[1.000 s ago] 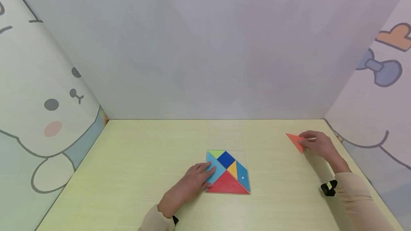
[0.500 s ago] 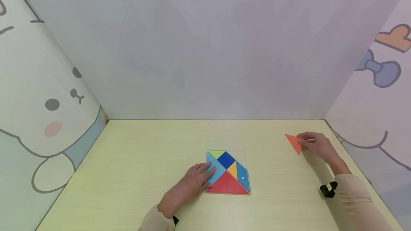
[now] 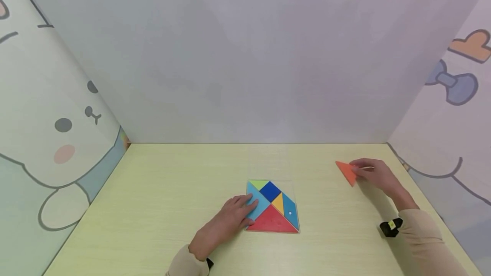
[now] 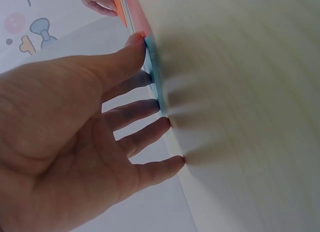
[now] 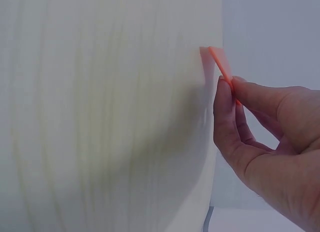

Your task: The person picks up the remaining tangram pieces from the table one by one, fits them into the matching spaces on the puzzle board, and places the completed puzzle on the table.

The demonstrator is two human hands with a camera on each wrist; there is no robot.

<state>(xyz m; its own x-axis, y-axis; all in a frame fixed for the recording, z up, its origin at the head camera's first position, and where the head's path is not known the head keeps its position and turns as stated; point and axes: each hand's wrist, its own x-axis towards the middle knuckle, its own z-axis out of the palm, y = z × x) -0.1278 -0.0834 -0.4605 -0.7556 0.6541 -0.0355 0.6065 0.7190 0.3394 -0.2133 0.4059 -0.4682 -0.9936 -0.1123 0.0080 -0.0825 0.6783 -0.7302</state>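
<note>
Tangram pieces lie together in a clear tray [image 3: 288, 186] at the middle of the table: a red triangle [image 3: 272, 220], a light blue triangle [image 3: 258, 201], a dark blue square [image 3: 270, 191], a yellow triangle [image 3: 278, 203], a green triangle [image 3: 258, 184] and a blue parallelogram [image 3: 290, 212]. My left hand [image 3: 232, 216] rests with spread fingers on the light blue triangle and the tray's left edge. Off to the right, my right hand [image 3: 377, 176] pinches an orange triangle [image 3: 346, 173] between thumb and fingers. The right wrist view shows this orange triangle [image 5: 220, 64] tilted close over the table.
The pale wooden table [image 3: 172, 182] meets a plain grey wall [image 3: 245, 63] at the back. Side walls with cartoon drawings [image 3: 63, 139] border it left and right. A clear sheet [image 3: 269, 161] shows faintly behind the pieces.
My right hand has moved slightly left with the orange triangle, which has turned a little and shows more of its face. The left hand and the other pieces have stayed still.
</note>
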